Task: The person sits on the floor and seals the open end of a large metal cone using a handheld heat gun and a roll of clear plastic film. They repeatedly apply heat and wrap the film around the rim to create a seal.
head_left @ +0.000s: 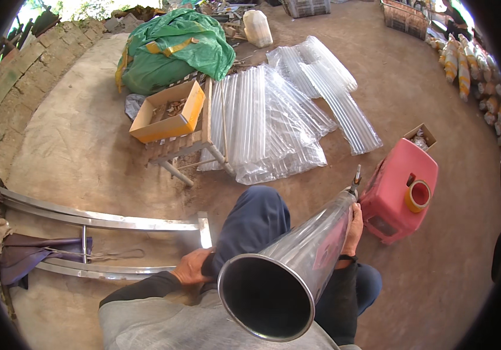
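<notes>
Risks, L to R. Left hand (192,266) sits against the left leg, near the end of the steel frame (101,220); fingers mostly hidden, so cannot tell whether spread or pressed together. It gives the metal cone (303,245) no visible support. Cone lies slanted over the lap, wide mouth toward the torso, narrow end beside the stool. Right hand (352,230) is curled on the cone's right flank near the narrow end; thumb not visible. Judgement: smooth wall plus one-handed hold far from the heavy-looking mouth could let it roll or tip off the lap. A swing of the tip to the right could knock the red plastic stool (402,160) and shift the tape roll (412,204), which sits by the stool's edge.

Counts, L to R: steel frame, 1 (two long rails); purple cloth, 1 (28,256); green tarpaulin bundle, 1 (169,58); yellow-sided carton, 1 (183,119); clear plastic-wrapped packs (250,116), several, overlapping, exact number unreadable; cone, 1; stool, 1; tape roll, 1; small brown carton, 1 (431,142).
</notes>
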`<state>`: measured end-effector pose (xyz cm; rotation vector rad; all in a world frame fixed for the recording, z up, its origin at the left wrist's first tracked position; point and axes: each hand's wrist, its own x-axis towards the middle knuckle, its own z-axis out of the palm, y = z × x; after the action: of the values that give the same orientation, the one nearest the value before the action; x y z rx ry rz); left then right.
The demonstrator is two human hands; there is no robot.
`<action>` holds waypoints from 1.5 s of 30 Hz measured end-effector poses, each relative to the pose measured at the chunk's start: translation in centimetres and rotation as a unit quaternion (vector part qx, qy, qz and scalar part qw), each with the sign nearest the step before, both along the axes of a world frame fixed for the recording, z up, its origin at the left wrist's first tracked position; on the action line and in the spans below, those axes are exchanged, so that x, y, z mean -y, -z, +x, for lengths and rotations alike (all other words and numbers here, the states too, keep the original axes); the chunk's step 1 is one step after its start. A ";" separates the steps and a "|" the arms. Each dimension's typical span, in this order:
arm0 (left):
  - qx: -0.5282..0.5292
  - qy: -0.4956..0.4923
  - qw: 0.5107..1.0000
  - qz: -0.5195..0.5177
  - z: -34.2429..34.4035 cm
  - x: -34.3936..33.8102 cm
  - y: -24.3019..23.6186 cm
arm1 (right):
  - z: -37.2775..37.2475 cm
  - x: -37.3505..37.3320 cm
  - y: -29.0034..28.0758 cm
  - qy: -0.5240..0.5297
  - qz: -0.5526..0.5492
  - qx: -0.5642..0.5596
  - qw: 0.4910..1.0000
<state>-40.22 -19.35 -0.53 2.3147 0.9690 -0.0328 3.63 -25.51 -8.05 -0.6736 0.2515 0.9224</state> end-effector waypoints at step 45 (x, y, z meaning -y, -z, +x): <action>0.526 0.055 0.559 -0.638 27.7 -11.0 -7.5 | 0.3 1.6 -0.5 -0.077 -0.017 0.036 0.996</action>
<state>-12.54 -8.37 6.92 0.6537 -0.0298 0.4158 3.97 -27.11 -7.57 -0.7642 0.1526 1.0400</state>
